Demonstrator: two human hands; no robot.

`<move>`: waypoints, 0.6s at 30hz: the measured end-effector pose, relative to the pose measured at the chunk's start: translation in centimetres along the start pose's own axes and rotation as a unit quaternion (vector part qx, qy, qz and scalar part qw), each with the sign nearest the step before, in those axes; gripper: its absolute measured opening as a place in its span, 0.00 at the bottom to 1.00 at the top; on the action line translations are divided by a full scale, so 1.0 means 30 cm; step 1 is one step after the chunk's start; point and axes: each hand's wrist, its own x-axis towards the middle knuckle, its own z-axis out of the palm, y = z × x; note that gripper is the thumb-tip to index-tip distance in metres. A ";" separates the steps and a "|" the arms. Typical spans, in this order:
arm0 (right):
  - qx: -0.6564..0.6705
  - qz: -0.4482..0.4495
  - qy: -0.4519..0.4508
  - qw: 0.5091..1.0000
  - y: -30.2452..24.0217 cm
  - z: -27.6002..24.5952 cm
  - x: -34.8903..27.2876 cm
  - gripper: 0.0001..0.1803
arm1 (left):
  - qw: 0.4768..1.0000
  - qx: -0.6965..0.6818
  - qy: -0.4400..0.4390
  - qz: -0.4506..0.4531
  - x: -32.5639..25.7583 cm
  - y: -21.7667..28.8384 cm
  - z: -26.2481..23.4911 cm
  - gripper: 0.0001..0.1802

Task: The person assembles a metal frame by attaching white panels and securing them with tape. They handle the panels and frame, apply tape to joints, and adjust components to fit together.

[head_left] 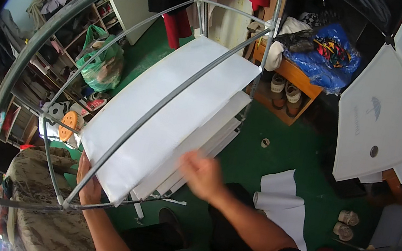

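Covering the rack [65, 203] from its far end to its near edge, the top sheet [176, 117] lies white and broad under a grey bar that crosses above it at a slant. More white lower sheets [231, 114] show one beneath another along the right side of the rack, sticking out past the top one. At the near left corner of the rack, the left hand [92, 190] stands behind the bar, its fingers running up the edge of the top sheet; I cannot tell whether they grasp the sheet or just rest against it. Over the right side of the rack, near the edges of the lower sheets, the right hand [197, 171] is blurred, its fingers bent inward; whether it touches or pinches a sheet, I cannot tell. On the green floor [284, 134], to the right of the rack, a white roll [277, 202] lies partly unrolled, with a small ring [265, 142] beyond it. Past the far right corner of the rack, a blue bag [331, 79] sits on a wooden shelf [309, 89] with shoes [286, 91] below. Beyond the left edge of the rack lies a green bag [101, 65].
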 end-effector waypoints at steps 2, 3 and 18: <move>0.216 0.174 0.142 0.950 0.065 -0.172 0.147 0.10 | 0.999 0.028 0.026 -0.027 -0.020 0.002 -0.031 0.31; 0.267 0.202 0.186 0.924 0.059 -0.235 0.213 0.12 | 0.999 0.029 0.030 -0.029 -0.025 0.002 -0.037 0.30; 0.397 0.234 0.168 0.871 0.133 -0.386 0.520 0.12 | 0.992 0.078 0.093 -0.029 0.110 0.037 0.011 0.27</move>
